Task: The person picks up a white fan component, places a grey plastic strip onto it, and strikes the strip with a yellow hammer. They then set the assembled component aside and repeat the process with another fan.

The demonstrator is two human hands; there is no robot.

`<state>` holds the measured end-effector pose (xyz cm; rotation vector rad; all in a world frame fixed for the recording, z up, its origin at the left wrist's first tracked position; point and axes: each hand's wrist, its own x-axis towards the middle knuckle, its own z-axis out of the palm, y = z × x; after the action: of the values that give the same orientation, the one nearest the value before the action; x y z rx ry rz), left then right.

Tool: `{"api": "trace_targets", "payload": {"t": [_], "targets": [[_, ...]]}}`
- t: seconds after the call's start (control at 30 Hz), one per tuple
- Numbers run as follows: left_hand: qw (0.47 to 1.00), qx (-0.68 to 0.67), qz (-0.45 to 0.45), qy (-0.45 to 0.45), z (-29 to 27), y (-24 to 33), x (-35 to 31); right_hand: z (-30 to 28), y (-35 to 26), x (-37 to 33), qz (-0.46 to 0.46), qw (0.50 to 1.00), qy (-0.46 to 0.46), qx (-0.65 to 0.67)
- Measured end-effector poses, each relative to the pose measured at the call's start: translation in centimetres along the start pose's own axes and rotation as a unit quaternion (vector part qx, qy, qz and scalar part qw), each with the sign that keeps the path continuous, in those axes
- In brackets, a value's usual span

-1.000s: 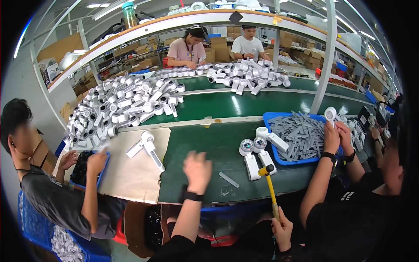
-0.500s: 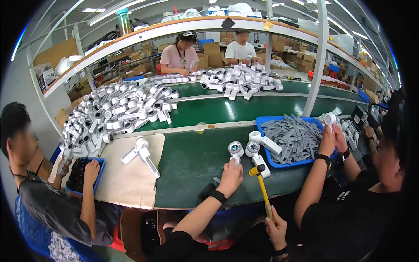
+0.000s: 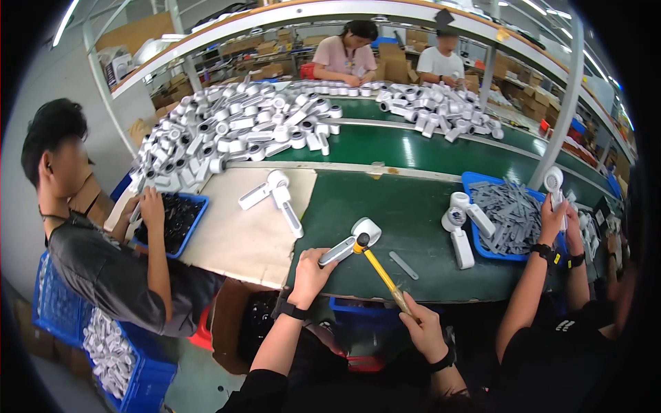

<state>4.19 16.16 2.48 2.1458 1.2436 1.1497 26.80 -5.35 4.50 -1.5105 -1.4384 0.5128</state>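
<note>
Right grip [image 3: 421,323]: closed round one yellow-handled, black-headed hammer [image 3: 381,270]. Left grip [image 3: 313,275]: pinching the handle end of one white plastic round-headed device [image 3: 344,248], whose head pointed forward-right from that grip, above the green surface [image 3: 413,206]. Hammer head: over the device's neck; contact unclear. Step, as judged: tapping; the next move called for a steady left hold. Right of device: one loose grey plastic strip [image 3: 403,265]. Farther right of device: one blue plastic tray [image 3: 506,257].

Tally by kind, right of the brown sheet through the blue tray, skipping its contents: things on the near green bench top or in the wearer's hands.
White handheld devices: 3 (1 in left hand)
Hammer: 1 (in right hand)
Loose grey strip: 1
Blue tray: 1
Total: 6
</note>
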Motion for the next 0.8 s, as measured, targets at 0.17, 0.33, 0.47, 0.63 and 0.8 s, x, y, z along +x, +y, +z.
{"api": "trace_targets", "payload": {"t": [0.17, 0.33, 0.47, 0.63, 0.8], "targets": [[1.000, -0.008, -0.013, 0.023, -0.4, -0.3, -0.5, 1.1, -2.3, 1.8, -0.079, 0.996, 0.009, -0.033], [0.999, -0.037, -0.015, 0.017, -0.4, -0.5, -0.5, 1.3, -1.4, 3.4, -0.096, 0.993, -0.041, -0.061], [0.999, -0.043, -0.010, 0.022, -0.3, -0.7, -0.5, 0.3, -4.0, 3.2, -0.113, 0.992, 0.016, -0.054], [0.999, -0.040, -0.014, 0.016, -0.2, -0.6, -0.8, 0.5, -2.4, 3.4, -0.105, 0.985, -0.061, -0.121], [0.998, -0.054, -0.001, 0.028, 0.1, -0.7, -0.3, 0.8, -3.1, 3.4, -0.096, 0.994, -0.012, -0.056]]}}
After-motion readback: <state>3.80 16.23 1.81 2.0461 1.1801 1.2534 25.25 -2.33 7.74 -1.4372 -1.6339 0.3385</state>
